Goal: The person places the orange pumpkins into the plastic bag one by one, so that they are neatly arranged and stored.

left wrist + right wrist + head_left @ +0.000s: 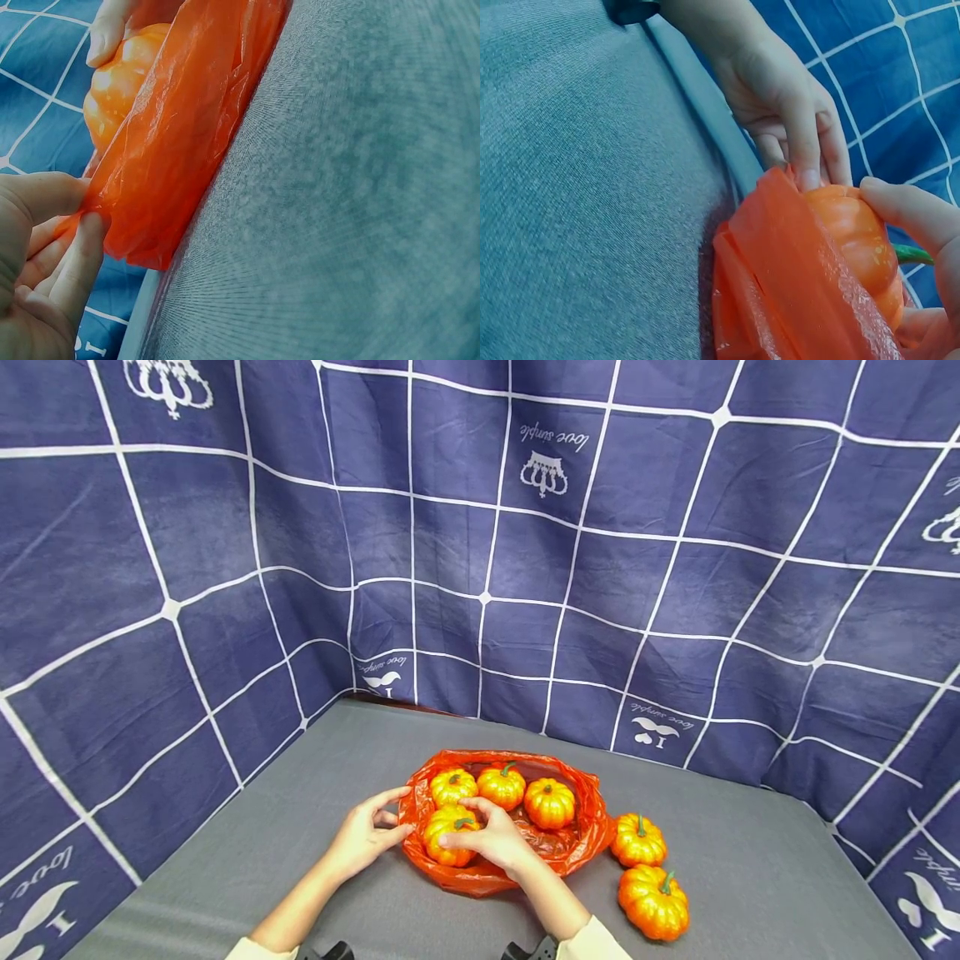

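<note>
A red plastic bag point(480, 882) lies spread wide at its mouth on the grey table. My left hand point(363, 833) pinches its left rim between thumb and fingers; the left wrist view shows the thin plastic point(176, 142) caught at the fingertips. Inside the bag's front left, my right hand point(497, 839) grips a small orange pumpkin point(444, 828) with a green stem, thumb and fingers around its sides. Behind that one, three more pumpkins sit in the bag: one at the back left point(452, 785), one in the middle point(501, 788) and one toward the right point(550, 806).
Two further pumpkins rest on the table to the right of the bag, a rear one point(640, 842) close by its edge and a nearer one point(654, 906) in front. A blue cloth point(480, 552) with white grid lines hangs behind and along the sides.
</note>
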Available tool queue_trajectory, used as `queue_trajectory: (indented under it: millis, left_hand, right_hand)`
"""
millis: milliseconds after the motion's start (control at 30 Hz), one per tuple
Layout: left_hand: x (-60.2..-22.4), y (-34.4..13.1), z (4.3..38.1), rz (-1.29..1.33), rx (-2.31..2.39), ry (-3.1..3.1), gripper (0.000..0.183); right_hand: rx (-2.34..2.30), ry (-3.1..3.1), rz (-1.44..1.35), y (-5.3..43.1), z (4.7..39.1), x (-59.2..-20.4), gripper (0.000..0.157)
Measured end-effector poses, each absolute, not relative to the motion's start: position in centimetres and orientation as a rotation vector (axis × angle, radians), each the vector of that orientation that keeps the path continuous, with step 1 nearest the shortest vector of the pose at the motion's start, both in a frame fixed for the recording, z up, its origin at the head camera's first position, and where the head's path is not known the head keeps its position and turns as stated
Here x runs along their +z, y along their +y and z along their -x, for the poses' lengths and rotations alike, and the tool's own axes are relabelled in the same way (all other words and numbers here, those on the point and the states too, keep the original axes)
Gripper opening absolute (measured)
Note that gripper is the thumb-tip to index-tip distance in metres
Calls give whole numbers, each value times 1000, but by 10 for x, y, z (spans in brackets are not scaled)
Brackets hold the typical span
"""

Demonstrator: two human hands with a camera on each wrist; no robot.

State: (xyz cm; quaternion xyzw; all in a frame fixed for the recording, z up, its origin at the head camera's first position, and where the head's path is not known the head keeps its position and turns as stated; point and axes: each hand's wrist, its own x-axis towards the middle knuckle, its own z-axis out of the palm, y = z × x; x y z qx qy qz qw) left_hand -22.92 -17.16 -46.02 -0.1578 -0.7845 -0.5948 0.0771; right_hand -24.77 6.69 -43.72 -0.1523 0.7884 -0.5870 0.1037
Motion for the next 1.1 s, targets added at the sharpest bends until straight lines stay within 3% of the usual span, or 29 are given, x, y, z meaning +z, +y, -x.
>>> queue_trajectory:
  millis: [1100]
  left_hand:
    - [-462, -172, 230, 532, -1810, -2336, 55]
  right_hand:
    - [-1718, 2437, 452, 70, 243, -444, 65]
